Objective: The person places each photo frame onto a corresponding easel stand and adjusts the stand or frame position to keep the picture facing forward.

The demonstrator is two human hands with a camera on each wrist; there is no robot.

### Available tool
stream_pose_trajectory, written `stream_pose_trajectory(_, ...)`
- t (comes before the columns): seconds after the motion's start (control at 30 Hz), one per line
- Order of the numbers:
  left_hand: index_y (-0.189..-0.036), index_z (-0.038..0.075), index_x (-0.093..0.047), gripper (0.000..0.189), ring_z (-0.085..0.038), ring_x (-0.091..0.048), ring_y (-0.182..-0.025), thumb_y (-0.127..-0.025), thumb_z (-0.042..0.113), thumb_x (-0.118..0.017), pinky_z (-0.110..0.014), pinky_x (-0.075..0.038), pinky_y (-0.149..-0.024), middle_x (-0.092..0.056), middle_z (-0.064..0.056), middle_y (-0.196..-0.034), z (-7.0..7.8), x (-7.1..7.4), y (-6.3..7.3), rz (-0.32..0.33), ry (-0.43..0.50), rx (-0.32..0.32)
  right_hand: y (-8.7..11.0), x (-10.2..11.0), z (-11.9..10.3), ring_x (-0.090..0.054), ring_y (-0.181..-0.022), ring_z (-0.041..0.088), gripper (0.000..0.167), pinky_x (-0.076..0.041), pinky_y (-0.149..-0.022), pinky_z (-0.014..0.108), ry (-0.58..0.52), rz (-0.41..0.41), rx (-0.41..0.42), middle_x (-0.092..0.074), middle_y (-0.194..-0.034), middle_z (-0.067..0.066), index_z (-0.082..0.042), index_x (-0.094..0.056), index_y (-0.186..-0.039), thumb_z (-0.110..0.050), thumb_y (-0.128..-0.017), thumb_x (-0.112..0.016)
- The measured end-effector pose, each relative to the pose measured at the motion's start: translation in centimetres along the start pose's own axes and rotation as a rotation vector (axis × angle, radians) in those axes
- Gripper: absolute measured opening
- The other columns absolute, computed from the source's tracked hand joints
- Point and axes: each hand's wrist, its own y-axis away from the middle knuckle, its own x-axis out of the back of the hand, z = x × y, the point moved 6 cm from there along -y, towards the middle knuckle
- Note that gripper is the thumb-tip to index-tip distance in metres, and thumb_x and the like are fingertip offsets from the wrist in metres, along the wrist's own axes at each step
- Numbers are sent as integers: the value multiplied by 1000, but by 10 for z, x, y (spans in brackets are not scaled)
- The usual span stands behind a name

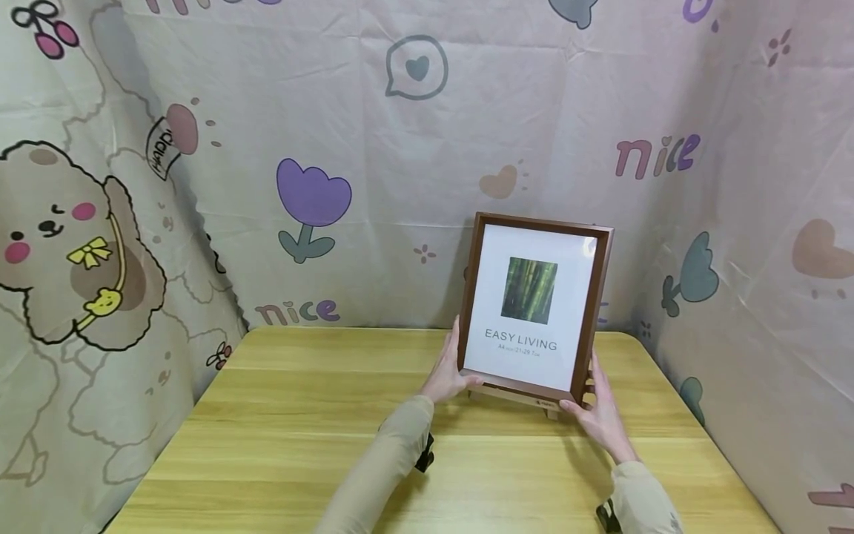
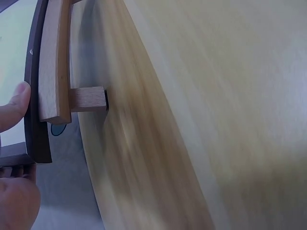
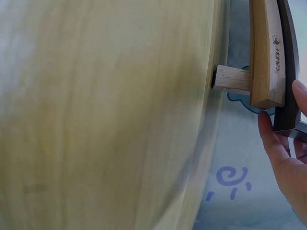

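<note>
A brown picture frame [image 1: 534, 297] with a bamboo picture and the words "EASY LIVING" stands leaning slightly back on a small wooden easel [image 1: 514, 397] at the table's far right. My left hand [image 1: 448, 374] grips its lower left corner, thumb on the front and fingers behind. At the lower right corner my right hand [image 1: 600, 411] holds the frame the same way, thumb on the front edge. In the right wrist view one finger touches near the end of the easel's ledge [image 3: 267, 57]. A short easel leg [image 2: 88, 99] rests on the table in the left wrist view.
The light wooden table [image 1: 287, 430] reaches back to a patterned cloth [image 1: 414, 163] hanging behind it. More cloth hangs along the left and right sides. Dark wrist straps [image 1: 425, 454] show at both sleeves.
</note>
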Motion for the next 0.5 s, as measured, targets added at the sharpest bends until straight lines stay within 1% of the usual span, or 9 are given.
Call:
stream_pose_trajectory(0.07,-163,18,7,129,-39,-17,-156,-76,11,-88,-56,-23,-125,-6,-14,-171,-2,0,1,2,35,26,0,-1,2,-56,-111,47,113,-59,-87,54,-4,-13,-17,-43,-137,33,-16,4,-163,2,-85,-75)
stream_pose_trajectory(0.13,-163,15,1,125,-40,-20,-155,-76,13,-88,-57,-23,-125,-10,-17,-170,-5,0,3,11,69,47,1,-2,3,-56,-114,46,109,-57,-93,52,14,-21,-21,-43,-141,34,-12,3,-163,-2,-87,-75)
stream_pose_trajectory(0.2,-163,9,-6,118,-42,-25,-153,-78,13,-87,-58,-25,-124,-18,-20,-168,-9,0,6,19,103,55,1,-4,3,-57,-114,41,103,-57,-95,44,28,-22,-4,-46,-142,33,-6,-3,-163,-5,-88,-75)
stream_pose_trajectory(0.27,-161,4,-13,108,-42,-30,-150,-81,16,-85,-58,-28,-123,-26,-23,-165,-13,-2,8,14,114,61,1,-5,2,-59,-113,33,99,-55,-94,34,38,-21,9,-50,-140,32,-2,-8,-162,-8,-89,-75)
stream_pose_trajectory(0.33,-159,1,-17,100,-43,-34,-148,-85,19,-82,-58,-29,-123,-33,-24,-161,-17,-4,10,-3,123,63,2,-6,2,-59,-111,27,97,-53,-90,24,32,-11,12,-55,-134,31,-1,-12,-161,-9,-88,-76)
stream_pose_trajectory(0.43,-160,2,-18,95,-42,-36,-148,-89,23,-78,-59,-28,-123,-36,-23,-160,-20,-6,13,-34,139,73,2,-7,2,-62,-109,28,97,-52,-85,18,0,-12,6,-58,-130,32,-3,-12,-161,-7,-88,-76)
stream_pose_trajectory(0.5,-160,4,-17,94,-42,-36,-148,-90,23,-77,-59,-27,-123,-37,-22,-160,-21,-6,13,-40,155,73,2,-7,2,-65,-108,36,98,-52,-83,17,-17,-14,1,-58,-130,35,-4,-10,-162,-6,-89,-75)
